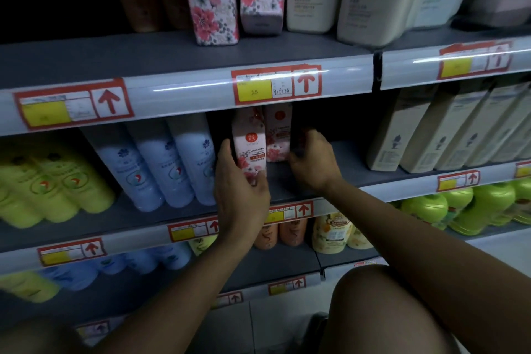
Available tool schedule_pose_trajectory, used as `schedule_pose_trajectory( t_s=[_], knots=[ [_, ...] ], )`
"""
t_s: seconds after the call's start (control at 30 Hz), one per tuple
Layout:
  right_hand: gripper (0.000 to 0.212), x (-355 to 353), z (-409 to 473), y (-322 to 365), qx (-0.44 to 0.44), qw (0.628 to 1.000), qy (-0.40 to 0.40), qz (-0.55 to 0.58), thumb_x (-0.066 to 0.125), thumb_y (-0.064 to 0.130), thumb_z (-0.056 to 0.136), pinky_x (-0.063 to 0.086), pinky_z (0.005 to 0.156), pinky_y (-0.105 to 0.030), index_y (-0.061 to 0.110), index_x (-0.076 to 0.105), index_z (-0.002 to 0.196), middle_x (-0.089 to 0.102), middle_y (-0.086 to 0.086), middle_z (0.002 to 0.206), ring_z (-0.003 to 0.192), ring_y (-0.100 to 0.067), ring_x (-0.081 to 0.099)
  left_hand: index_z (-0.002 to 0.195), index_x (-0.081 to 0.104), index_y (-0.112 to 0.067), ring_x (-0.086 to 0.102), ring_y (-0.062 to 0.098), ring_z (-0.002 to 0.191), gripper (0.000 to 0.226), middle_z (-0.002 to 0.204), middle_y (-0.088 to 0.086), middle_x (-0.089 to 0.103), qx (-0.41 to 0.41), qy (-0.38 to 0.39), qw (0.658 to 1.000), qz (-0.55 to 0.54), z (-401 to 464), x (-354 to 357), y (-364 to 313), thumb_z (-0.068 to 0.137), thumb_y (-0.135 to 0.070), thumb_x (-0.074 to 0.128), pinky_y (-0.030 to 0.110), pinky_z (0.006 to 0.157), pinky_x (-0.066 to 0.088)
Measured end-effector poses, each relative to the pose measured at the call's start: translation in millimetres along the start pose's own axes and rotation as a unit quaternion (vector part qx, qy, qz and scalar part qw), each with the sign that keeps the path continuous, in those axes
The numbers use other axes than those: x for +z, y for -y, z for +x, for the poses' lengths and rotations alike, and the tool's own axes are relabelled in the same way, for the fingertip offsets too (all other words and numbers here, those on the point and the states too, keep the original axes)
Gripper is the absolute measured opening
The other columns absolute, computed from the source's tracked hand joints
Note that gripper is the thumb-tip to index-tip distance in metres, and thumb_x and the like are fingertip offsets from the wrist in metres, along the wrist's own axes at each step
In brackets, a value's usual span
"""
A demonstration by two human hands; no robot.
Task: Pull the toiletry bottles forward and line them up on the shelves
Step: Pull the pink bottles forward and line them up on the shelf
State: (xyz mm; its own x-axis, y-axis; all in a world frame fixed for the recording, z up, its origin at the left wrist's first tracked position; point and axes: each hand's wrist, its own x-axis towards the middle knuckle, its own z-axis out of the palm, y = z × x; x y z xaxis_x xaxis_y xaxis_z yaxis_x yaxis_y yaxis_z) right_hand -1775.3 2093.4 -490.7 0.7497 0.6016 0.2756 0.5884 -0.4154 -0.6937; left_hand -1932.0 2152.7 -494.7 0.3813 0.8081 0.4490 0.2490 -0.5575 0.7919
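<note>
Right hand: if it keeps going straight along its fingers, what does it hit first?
Probably the second pink floral conditioner bottle, which the right hand already reaches beside; behind it lies dark shelf depth, so depth is uncertain.

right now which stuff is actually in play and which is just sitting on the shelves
In play: front floral bottle, held by the left hand; rear floral bottle, right hand beside it.
Just sitting: pale blue bottles, yellow-green bottles, cream bottles.

Price tags on rails; knee below.
</note>
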Motion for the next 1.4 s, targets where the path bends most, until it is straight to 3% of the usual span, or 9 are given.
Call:
schedule_pose_trajectory(
  t_s=[0.07, 0.2, 0.37, 0.53, 0.8, 0.93, 1.17, 1.4],
  knots=[
    [0.045, -11, -9, 5, -0.003, 1.000, 0.003, 0.001, 0.075, 0.028, 0.086, 0.054, 0.086, -0.035, 0.017, 0.056, 0.124, 0.065, -0.005, 0.120, 0.105, -0.023, 0.065, 0.153, 0.036, -0.018, 0.051, 0.005, 0.125, 0.078, 0.142, -0.004, 0.056, -0.004, 0.004, 1.000, -0.013, -5, -11, -9, 0.088, -0.009, 0.077, 0.021, 0.101, 0.042],
    [0.036, -32, -31, 20, -0.033, 0.999, -0.008, -0.022, 0.071, 0.021, 0.088, 0.052, 0.080, -0.031, 0.015, 0.062, 0.122, 0.069, -0.003, 0.110, 0.096, -0.021, 0.067, 0.150, 0.041, -0.019, 0.052, -0.001, 0.116, 0.073, 0.126, -0.020, 0.051, 0.011, -0.001, 0.999, -0.046, -10, -36, -29, 0.087, -0.006, 0.077, 0.011, 0.093, 0.040],
    [0.022, -63, -59, 60, -0.096, 0.995, -0.021, -0.030, 0.068, 0.024, 0.087, 0.058, 0.081, -0.039, 0.020, 0.064, 0.109, 0.065, 0.001, 0.104, 0.089, -0.015, 0.064, 0.139, 0.053, -0.019, 0.065, 0.012, 0.102, 0.059, 0.117, -0.007, 0.067, 0.048, -0.052, 0.997, -0.039, -9, -70, -61, 0.085, -0.010, 0.076, 0.036, 0.089, 0.057],
    [0.016, -101, -80, 109, -0.162, 0.984, -0.052, -0.044, 0.061, 0.027, 0.089, 0.057, 0.080, -0.040, 0.023, 0.066, 0.104, 0.064, 0.004, 0.101, 0.088, -0.015, 0.063, 0.128, 0.057, -0.020, 0.066, 0.016, 0.094, 0.044, 0.110, -0.004, 0.069, 0.072, -0.071, 0.994, -0.038, -10, -111, -96, 0.088, -0.015, 0.076, 0.046, 0.086, 0.058],
    [0.021, -154, -103, 167, -0.201, 0.973, -0.102, -0.044, 0.062, 0.024, 0.089, 0.056, 0.082, -0.038, 0.019, 0.068, 0.109, 0.068, 0.002, 0.102, 0.092, -0.016, 0.064, 0.125, 0.058, -0.017, 0.064, 0.017, 0.091, 0.040, 0.104, -0.005, 0.066, 0.111, -0.106, 0.987, -0.047, -6, -175, -155, 0.089, -0.019, 0.075, 0.040, 0.084, 0.056],
    [0.025, -170, -110, 180, -0.195, 0.975, -0.105, -0.030, 0.062, 0.022, 0.090, 0.056, 0.083, -0.036, 0.015, 0.068, 0.113, 0.070, -0.001, 0.102, 0.092, -0.018, 0.065, 0.125, 0.058, -0.014, 0.065, 0.017, 0.089, 0.040, 0.106, -0.002, 0.067, 0.122, -0.110, 0.986, -0.034, -3, -195, -172, 0.090, -0.021, 0.075, 0.029, 0.076, 0.047],
    [0.025, -171, -99, 182, -0.190, 0.976, -0.105, -0.036, 0.061, 0.019, 0.091, 0.054, 0.082, -0.035, 0.011, 0.065, 0.115, 0.069, -0.005, 0.106, 0.095, -0.022, 0.064, 0.123, 0.057, -0.016, 0.065, 0.018, 0.091, 0.038, 0.104, -0.003, 0.066, 0.130, -0.105, 0.986, -0.008, 12, -202, -175, 0.090, -0.025, 0.074, 0.038, 0.082, 0.056],
    [0.038, -162, -58, 182, -0.187, 0.975, -0.115, -0.035, 0.060, 0.018, 0.095, 0.048, 0.092, -0.030, 0.005, 0.061, 0.131, 0.067, -0.011, 0.123, 0.111, -0.026, 0.063, 0.125, 0.058, -0.015, 0.064, 0.018, 0.091, 0.041, 0.110, 0.001, 0.065, 0.128, -0.073, 0.989, 0.019, 52, -184, -158, 0.089, -0.026, 0.076, 0.034, 0.081, 0.054]
  ],
)
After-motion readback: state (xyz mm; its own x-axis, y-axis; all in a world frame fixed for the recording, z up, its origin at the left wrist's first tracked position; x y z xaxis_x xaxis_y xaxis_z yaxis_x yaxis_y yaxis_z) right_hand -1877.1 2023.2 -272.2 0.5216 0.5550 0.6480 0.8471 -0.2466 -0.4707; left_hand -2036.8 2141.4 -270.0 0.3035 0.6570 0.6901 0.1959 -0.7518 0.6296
